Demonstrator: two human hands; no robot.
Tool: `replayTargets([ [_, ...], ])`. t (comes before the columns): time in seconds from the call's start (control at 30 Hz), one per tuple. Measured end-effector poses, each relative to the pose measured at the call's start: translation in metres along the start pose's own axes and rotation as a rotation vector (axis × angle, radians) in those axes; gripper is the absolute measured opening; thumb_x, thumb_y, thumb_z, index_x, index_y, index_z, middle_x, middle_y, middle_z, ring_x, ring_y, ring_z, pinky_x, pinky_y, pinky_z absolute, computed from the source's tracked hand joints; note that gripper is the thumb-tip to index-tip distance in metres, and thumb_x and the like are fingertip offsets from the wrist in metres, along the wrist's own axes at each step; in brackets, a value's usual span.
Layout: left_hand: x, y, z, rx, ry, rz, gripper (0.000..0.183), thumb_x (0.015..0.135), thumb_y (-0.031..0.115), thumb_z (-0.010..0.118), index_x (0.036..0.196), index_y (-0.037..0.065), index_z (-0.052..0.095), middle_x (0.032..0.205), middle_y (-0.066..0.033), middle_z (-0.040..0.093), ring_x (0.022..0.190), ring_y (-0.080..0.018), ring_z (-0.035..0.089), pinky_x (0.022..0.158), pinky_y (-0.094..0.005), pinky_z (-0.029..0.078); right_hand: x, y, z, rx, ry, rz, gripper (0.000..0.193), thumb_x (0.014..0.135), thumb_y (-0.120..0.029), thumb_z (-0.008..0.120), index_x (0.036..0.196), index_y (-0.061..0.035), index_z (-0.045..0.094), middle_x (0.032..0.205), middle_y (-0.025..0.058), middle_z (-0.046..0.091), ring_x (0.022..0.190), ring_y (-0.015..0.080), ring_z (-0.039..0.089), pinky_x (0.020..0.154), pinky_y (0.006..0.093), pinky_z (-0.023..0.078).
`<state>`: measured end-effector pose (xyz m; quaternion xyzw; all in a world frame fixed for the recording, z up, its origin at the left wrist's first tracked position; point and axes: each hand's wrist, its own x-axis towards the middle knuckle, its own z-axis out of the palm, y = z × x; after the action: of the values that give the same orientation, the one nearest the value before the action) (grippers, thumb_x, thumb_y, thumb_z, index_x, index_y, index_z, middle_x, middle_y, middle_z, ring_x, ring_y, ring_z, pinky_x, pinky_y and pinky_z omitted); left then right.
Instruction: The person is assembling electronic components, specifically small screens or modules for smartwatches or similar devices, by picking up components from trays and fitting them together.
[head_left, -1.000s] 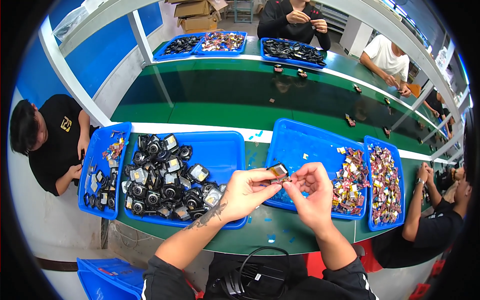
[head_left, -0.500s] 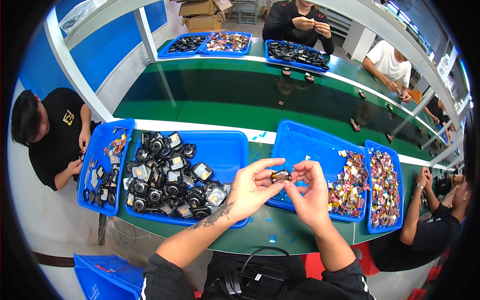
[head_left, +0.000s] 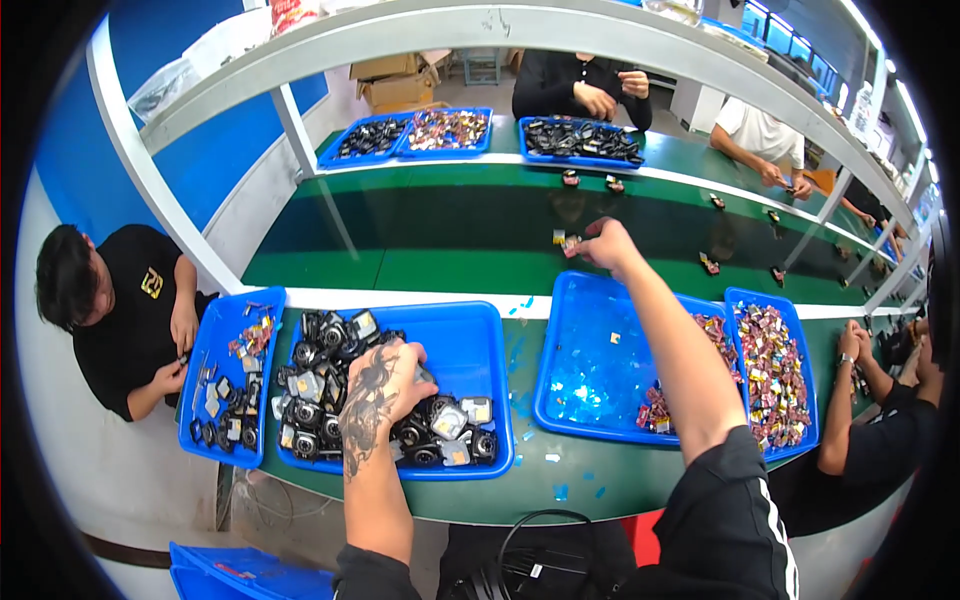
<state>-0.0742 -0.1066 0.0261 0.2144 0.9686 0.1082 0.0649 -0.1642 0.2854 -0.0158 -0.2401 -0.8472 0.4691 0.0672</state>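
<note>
My right hand [head_left: 608, 248] stretches out over the green conveyor belt, its fingers pinching a small reddish circuit board piece [head_left: 571, 246] with a yellow-white part. Below its arm stands a blue tray [head_left: 590, 432] with several more such small board pieces [head_left: 655, 412] heaped at its right side. My left hand [head_left: 388, 378] reaches down into another blue tray [head_left: 470, 345], fingers curled among black housings with round lenses and clear covers [head_left: 445, 420]. What its fingertips grip there is hidden by the hand.
Along the green belt [head_left: 420, 235] lie several small board pieces. A full blue tray [head_left: 775, 370] stands at the right, another [head_left: 225, 385] at the left beside a seated person. White frame bars [head_left: 480, 35] cross above. Other people work across the belt and at the right.
My hands, together around a small dark piece before, have parted. The right has moved forward over the belt with a board piece; the left has gone into the housing tray. The view has shifted.
</note>
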Motion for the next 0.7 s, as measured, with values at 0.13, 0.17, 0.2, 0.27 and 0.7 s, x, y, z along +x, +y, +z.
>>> replayTargets([
  [0.13,-0.004,0.001,-0.002,-0.127,0.105,-0.036,0.033,0.069,0.022,0.081,0.091,0.007,0.061,0.092,-0.0131,0.066,0.09,-0.0327,0.064,0.08,-0.0425,0.05,0.016,0.023,0.02,-0.438,0.163,-0.092,0.057,0.055,-0.015,0.092,0.103,-0.0004,0.064,0.092,0.0137,0.069,0.081,0.0225,0.068,0.071,0.0351,0.055],
  [0.17,-0.001,0.001,0.001,-0.129,0.111,-0.029,0.033,0.069,0.022,0.081,0.091,0.007,0.061,0.092,-0.0131,0.066,0.09,-0.0327,0.064,0.08,-0.0425,0.05,0.018,0.026,0.012,-0.393,0.108,-0.051,0.053,0.059,-0.02,0.091,0.101,-0.0012,0.066,0.094,0.0139,0.069,0.084,0.0245,0.068,0.075,0.0345,0.055],
  [0.2,0.001,-0.003,0.01,-0.172,0.254,0.044,0.029,0.072,0.02,0.08,0.091,0.005,0.063,0.089,-0.0127,0.066,0.083,-0.0308,0.065,0.074,-0.0406,0.051,0.013,0.024,0.01,-0.394,0.102,-0.052,0.053,0.059,-0.02,0.091,0.101,-0.0012,0.066,0.094,0.0139,0.069,0.084,0.0245,0.068,0.075,0.0345,0.055],
  [0.27,0.004,-0.001,0.015,-0.223,0.39,0.134,0.026,0.074,0.017,0.078,0.091,0.004,0.064,0.085,-0.0123,0.066,0.077,-0.0289,0.065,0.069,-0.0388,0.051,-0.002,0.018,-0.005,-0.313,0.081,-0.007,0.039,0.067,-0.024,0.084,0.098,-0.0057,0.068,0.107,0.0167,0.068,0.104,0.0308,0.064,0.09,0.038,0.051],
  [0.7,-0.006,0.086,0.031,-1.437,-0.397,0.372,0.013,0.094,-0.001,0.056,0.104,0.001,0.047,0.097,-0.0099,0.063,0.087,-0.0144,0.066,0.07,-0.0257,0.056,-0.16,0.081,-0.139,-0.833,-0.184,-0.411,0.023,0.079,-0.018,0.072,0.096,-0.0048,0.066,0.09,0.0139,0.067,0.092,0.0324,0.065,0.081,0.0426,0.052],
])
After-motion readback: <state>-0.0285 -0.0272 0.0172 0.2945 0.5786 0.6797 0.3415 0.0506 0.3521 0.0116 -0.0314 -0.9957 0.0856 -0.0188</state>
